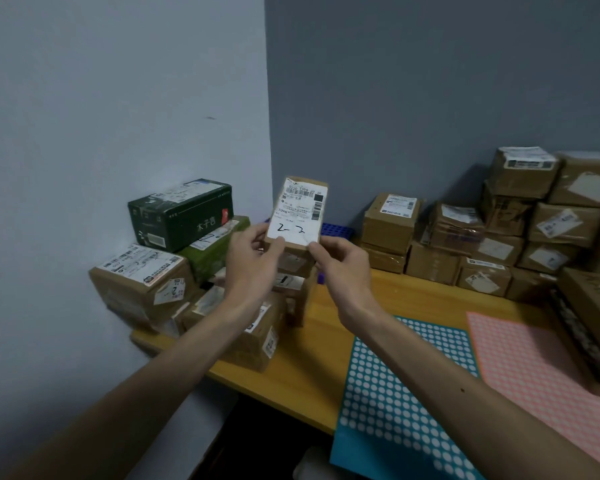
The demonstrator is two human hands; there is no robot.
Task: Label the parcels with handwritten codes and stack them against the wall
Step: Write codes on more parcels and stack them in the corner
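— Where do we have the small parcel (297, 216)?
— Up in front of us, upright, its white label facing us. It sits above the stack (222, 317) of brown parcels in the corner, close to the pale wall (118, 116).
— And how do we hold it?
— By its lower end. Our left hand (253, 261) pinches the lower left edge, thumb on the front. Our right hand (340, 268) pinches the lower right corner; its fingers (314, 249) are curled in tight.
— What do we read on the label?
— A handwritten "2-2" under the printed barcodes.
— What else is in that corner?
— A dark green box (181, 216) on top of a light green one (215, 251), both against the wall.
— And on the counter (413, 299)?
— A teal sticker sheet (406, 386) beside a pink sheet (541, 358), with a big pile of parcels (499, 230) along the grey wall at the right.
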